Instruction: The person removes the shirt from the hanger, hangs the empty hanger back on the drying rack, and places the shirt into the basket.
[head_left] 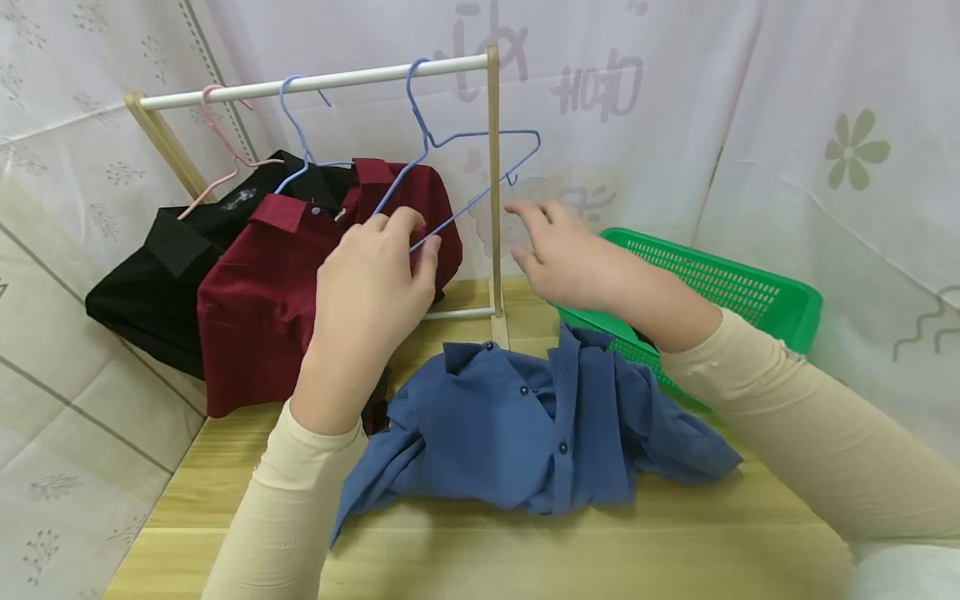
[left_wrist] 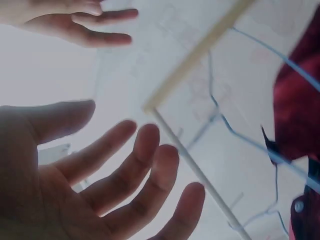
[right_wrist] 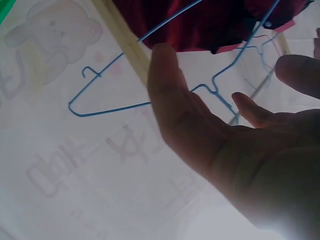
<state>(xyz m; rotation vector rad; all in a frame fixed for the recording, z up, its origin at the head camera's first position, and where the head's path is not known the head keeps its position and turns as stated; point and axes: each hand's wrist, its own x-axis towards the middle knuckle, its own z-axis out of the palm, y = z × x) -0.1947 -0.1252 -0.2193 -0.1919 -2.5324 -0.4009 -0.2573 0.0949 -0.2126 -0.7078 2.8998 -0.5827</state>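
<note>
An empty blue wire hanger (head_left: pixel 517 131) hangs at the right end of the rack bar (head_left: pixel 360 76), partly behind the wooden post. My left hand (head_left: pixel 375 292) is raised in front of it and the maroon shirt (head_left: pixel 258 308); its fingers are loosely bent with nothing between them in the left wrist view. To the right of the post, my right hand (head_left: pixel 562 258) hovers with bent fingers, holding nothing. Below both hands a blue buttoned shirt (head_left: pixel 480 433) lies spread on the wooden table (head_left: pixel 480 558), collar toward the rack.
A black shirt (head_left: pixel 165 258) hangs on a pink hanger (head_left: pixel 217 125) at the rack's left. The maroon shirt is on another blue hanger (head_left: pixel 297 125). A green basket (head_left: pixel 802 308) stands behind my right forearm. A patterned curtain (head_left: pixel 675 100) closes off the back.
</note>
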